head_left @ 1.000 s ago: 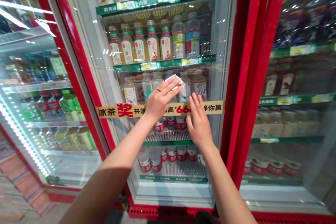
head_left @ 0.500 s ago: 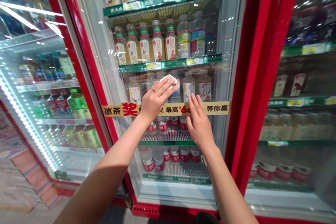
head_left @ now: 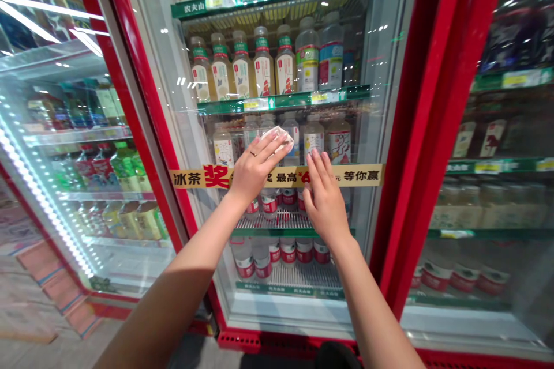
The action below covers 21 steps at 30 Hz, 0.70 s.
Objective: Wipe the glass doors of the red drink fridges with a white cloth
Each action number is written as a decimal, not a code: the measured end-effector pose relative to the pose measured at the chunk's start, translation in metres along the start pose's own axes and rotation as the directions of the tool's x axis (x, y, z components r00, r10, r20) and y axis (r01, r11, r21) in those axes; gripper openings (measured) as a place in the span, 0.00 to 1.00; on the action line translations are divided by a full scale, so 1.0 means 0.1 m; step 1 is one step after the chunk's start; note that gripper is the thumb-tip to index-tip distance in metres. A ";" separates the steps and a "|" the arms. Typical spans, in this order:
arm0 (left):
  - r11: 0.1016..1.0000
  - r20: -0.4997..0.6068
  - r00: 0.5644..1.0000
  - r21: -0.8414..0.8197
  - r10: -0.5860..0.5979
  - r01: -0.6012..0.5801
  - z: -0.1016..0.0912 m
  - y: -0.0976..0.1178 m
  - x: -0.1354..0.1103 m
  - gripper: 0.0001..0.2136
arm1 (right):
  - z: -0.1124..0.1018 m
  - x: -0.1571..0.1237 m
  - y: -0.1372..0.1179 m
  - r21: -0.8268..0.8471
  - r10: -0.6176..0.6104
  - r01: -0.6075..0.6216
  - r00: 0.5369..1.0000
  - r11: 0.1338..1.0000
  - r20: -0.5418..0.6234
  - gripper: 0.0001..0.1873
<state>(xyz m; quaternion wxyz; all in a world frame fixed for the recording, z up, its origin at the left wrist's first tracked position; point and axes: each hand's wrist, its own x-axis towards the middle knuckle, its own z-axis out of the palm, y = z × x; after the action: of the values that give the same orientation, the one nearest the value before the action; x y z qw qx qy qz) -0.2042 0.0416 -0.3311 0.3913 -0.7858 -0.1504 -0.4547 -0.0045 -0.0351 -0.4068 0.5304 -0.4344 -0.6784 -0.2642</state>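
Note:
My left hand (head_left: 251, 170), with a ring on one finger, holds a folded white cloth (head_left: 285, 139) under its fingertips. The cloth is pressed against the glass door (head_left: 372, 127) of a red-framed drinks fridge. Lower and to the right, my right hand (head_left: 325, 199) lies with outstretched fingers against the same door, holding nothing. Both hands partly cover a yellow banner strip (head_left: 363, 175) with red and black characters that runs across the glass. Behind the door, bottles (head_left: 314, 132) stand on the shelf at finger height, some hidden by my hands.
Fridge shelves above hold rows of bottles (head_left: 264, 69); lower ones hold red-labelled bottles (head_left: 288, 249). A red door frame (head_left: 426, 127) separates another stocked fridge at right. Left, a lit fridge (head_left: 104, 138) stands behind stacked cartons (head_left: 56, 288). Something dark (head_left: 335, 354) shows at the bottom edge.
My right hand has slid slightly left along the banner strip, uncovering a character on its right. My left hand and the cloth have shifted slightly down and left. The view has moved a little.

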 end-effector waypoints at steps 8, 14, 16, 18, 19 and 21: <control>0.992 -0.021 0.994 -0.069 -0.107 0.105 0.09 -0.10 0.28 0.39 | 0.12 -0.02 -0.06 0.001 -0.012 0.012 0.998 1.000 0.063 0.51; 0.999 0.068 0.997 -0.017 0.032 -0.031 -0.04 -0.10 0.03 0.38 | 0.15 -0.03 -0.04 -0.012 -0.019 0.019 0.999 1.000 0.038 0.50; 0.999 0.070 0.996 -0.007 0.054 -0.053 -0.12 -0.14 -0.08 0.37 | 0.15 -0.03 -0.06 -0.014 -0.014 0.014 0.999 1.000 0.030 0.50; 1.000 0.053 0.998 0.002 0.028 -0.028 -0.17 -0.20 -0.12 0.37 | 0.16 -0.03 -0.10 -0.012 -0.018 0.019 0.999 1.000 0.031 0.50; 1.000 0.034 0.999 0.004 0.001 -0.001 -0.18 -0.23 -0.10 0.37 | 0.16 -0.02 -0.12 -0.010 -0.026 0.026 0.999 1.000 0.036 0.50; 0.998 -0.006 0.998 -0.005 -0.062 0.062 -0.16 -0.27 -0.01 0.38 | 0.18 -0.02 -0.18 -0.003 -0.043 0.043 0.998 0.999 0.048 0.50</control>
<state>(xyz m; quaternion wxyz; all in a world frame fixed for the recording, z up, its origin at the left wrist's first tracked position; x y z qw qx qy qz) -0.2307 0.0472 -0.3145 0.3755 -0.7803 -0.1724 -0.4695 -0.0286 -0.0293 -0.4122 0.5073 -0.4269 -0.6995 -0.2667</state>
